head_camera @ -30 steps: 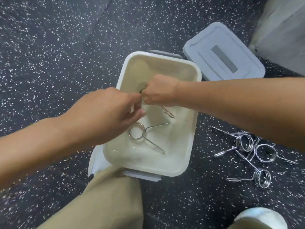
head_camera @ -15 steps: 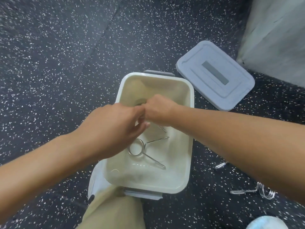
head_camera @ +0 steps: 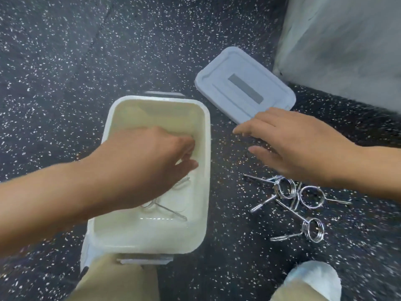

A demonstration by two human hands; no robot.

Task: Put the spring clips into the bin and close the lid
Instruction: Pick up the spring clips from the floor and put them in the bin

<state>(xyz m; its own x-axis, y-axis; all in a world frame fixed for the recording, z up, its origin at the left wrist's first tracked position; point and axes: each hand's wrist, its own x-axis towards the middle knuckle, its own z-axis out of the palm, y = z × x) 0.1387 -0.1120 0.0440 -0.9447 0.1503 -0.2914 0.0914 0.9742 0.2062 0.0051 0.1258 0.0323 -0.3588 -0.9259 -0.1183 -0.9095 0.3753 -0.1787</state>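
Observation:
The open white bin (head_camera: 207,135) stands on the speckled floor in front of me. My left hand (head_camera: 147,166) reaches into it with its fingers curled down. A spring clip (head_camera: 171,210) lies on the bin's bottom, and a blurred wire loop (head_camera: 184,181) shows just under my fingertips; whether I hold it is unclear. My right hand (head_camera: 290,140) hovers open and empty, palm down, right of the bin. Below it, three spring clips (head_camera: 288,190) lie in a loose heap on the floor. The grey lid (head_camera: 245,85) lies flat behind the bin to the right.
A large grey block (head_camera: 347,44) fills the upper right corner, close behind the lid. My knee in tan trousers (head_camera: 115,279) presses against the bin's near end. A white shoe (head_camera: 314,276) sits at the bottom right, near the clips.
My hands were joined over the bin; the right hand has pulled out to the right and opened. The left hand stays in the bin. The view has tilted, showing the floor clips again.

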